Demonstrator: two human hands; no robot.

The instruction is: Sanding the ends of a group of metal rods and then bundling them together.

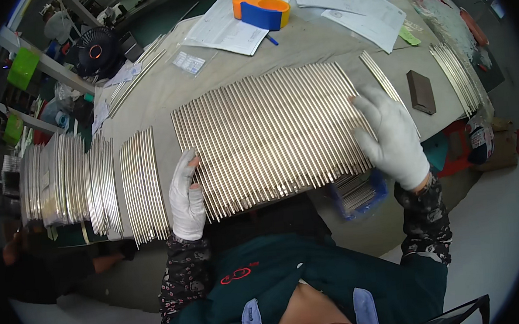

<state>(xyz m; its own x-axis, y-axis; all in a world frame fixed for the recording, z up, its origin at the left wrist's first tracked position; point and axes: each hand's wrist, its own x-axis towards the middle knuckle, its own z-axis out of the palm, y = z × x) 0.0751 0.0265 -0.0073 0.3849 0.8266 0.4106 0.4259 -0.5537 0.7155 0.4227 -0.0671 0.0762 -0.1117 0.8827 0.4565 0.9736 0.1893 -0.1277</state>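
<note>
A wide row of thin, shiny metal rods (pixel 270 137) lies side by side across the middle of the table, their near ends at the table's front edge. At the row's left side is my left hand (pixel 186 198), in a white glove with bare fingertips, its fingers stretched along the outermost rods. My right hand (pixel 393 139), also gloved, spreads its fingers against the right side of the row. Neither hand grips a rod. Just past the right hand lies a narrow group of rods (pixel 381 78), and beyond it a dark brown block (pixel 421 92).
Left of the row lie a smaller group of rods (pixel 142 186) and several bundles (pixel 63 180). Papers (pixel 224 27) and a blue-and-orange tape dispenser (pixel 262 12) sit at the back. More rods (pixel 455 79) lie far right. Below the front edge stands a blue bin (pixel 379 196).
</note>
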